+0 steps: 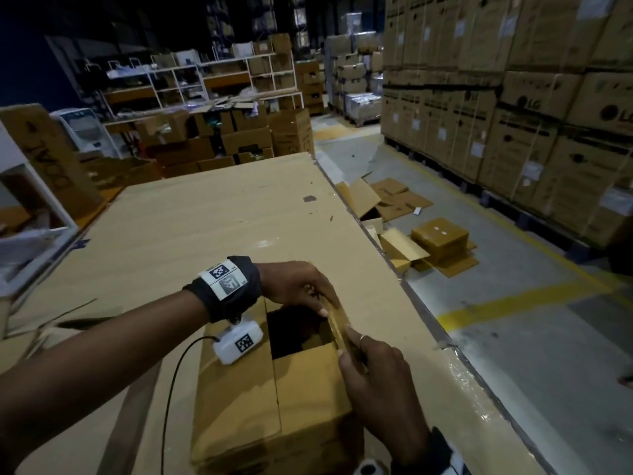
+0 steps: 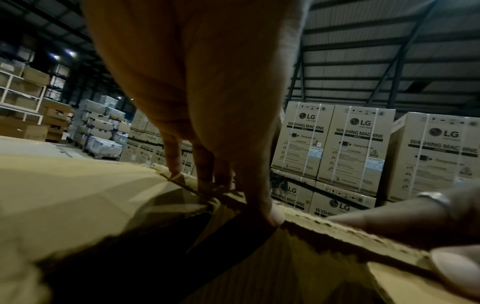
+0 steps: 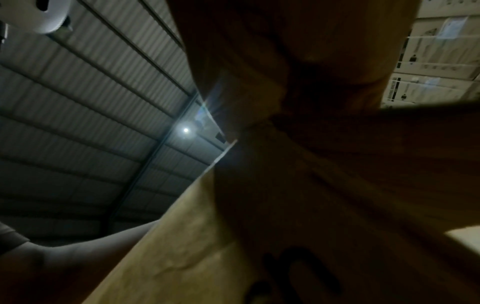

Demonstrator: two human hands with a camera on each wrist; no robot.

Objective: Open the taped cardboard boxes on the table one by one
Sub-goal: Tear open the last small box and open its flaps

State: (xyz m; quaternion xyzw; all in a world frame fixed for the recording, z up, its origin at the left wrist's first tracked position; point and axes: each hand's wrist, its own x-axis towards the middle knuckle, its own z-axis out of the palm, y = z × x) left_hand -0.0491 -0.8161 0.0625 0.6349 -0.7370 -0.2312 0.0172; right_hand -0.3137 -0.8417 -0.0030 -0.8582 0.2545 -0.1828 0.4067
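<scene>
Hands (image 1: 342,323) grip box's (image 1: 270,406) flap (image 1: 337,325), apparently upright.

Matt brown corrugated cardboard box (image 1: 274,399), its raw flap edge (image 2: 350,230) fluted and rough, on a bench (image 1: 212,221) of smooth matt board; glossy clear tape (image 1: 479,389) lines the bench's edge.

We see our left hand (image 2: 197,82) reaching down onto the raised flap (image 2: 324,230) of the cardboard box (image 2: 78,205), its fingers (image 2: 262,197) pinching the flap's corrugated edge. Just beside it on that edge, our right hand (image 2: 420,222) pinches too. Behind the flap stand stacked washing machine cartons (image 2: 358,144).
</scene>
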